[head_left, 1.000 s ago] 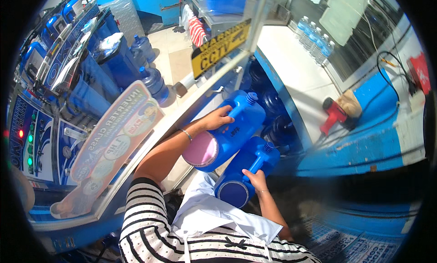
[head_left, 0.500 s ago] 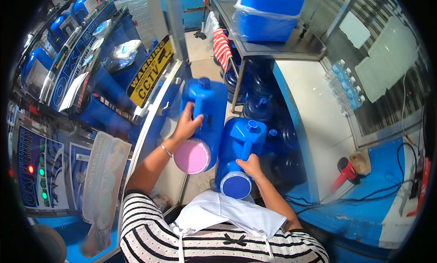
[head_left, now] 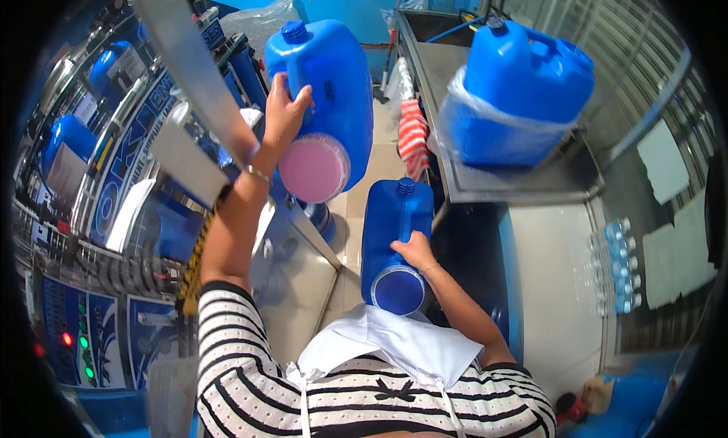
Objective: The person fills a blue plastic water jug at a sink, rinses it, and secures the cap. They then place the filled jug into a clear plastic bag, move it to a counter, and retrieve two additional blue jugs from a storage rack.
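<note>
My left hand [head_left: 287,110] is closed round the handle of a large blue water jug [head_left: 345,97], held up and out in front of me on the left. A round pink cap [head_left: 314,168] covers its wide mouth; a small blue screw cap sits at its far end. Lower and nearer my body, my right hand [head_left: 415,251] grips the handle of a second blue water jug [head_left: 379,218]. That one has a dark blue round cap [head_left: 400,291] and a small blue cap. Parts of both handles are hidden by my fingers.
On the steel counter [head_left: 489,189] at the right stands another blue jug [head_left: 508,93], partly wrapped in clear plastic. A red-and-white striped cloth [head_left: 413,138] hangs at the counter's side. Small clear bottles [head_left: 618,263] are at far right. A metal-framed door and filter equipment [head_left: 140,172] flank me on the left.
I have moved forward toward the counter. My left hand has lifted its jug higher and farther out; my right hand still holds its jug close to me.
</note>
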### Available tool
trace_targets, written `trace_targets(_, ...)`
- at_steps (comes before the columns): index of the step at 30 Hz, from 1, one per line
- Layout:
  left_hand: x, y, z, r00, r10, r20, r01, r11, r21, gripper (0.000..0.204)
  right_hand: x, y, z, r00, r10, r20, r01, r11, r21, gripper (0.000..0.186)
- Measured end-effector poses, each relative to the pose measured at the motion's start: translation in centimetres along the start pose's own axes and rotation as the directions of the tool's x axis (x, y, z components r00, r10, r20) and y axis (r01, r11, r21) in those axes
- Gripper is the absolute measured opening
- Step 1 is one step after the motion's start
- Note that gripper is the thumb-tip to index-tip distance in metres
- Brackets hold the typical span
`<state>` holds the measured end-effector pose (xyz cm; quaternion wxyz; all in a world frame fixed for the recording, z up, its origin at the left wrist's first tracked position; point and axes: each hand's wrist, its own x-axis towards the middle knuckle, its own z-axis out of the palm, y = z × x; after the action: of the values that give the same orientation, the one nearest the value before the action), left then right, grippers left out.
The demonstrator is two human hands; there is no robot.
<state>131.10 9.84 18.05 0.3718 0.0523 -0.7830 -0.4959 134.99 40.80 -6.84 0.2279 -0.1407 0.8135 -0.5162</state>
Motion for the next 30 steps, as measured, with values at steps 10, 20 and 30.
trace_targets(10, 3.0, -5.5, -3.4, 0.987, -0.112, -0.119, 0.095, 0.986, -0.141, 0.032, 19.2, -7.4, -2.4, 0.994, -0.099, 0.042, 0.103, 0.989, -0.103, 0.029)
trace_targets(20, 14.9, -16.3, 0.0, 0.78, -0.247, -0.575, 0.351, 0.933, 0.076, 0.043, 35.3, -13.4, -0.8, 0.99, -0.096, -0.104, 0.083, 0.988, -0.129, 0.036)
trace_targets(30, 28.8, -24.0, 3.4, 0.805, -0.358, -0.473, 0.279, 0.932, -0.232, 0.044, 48.9, -15.0, -1.9, 0.958, -0.127, -0.259, 0.151, 0.986, 0.076, 0.024)
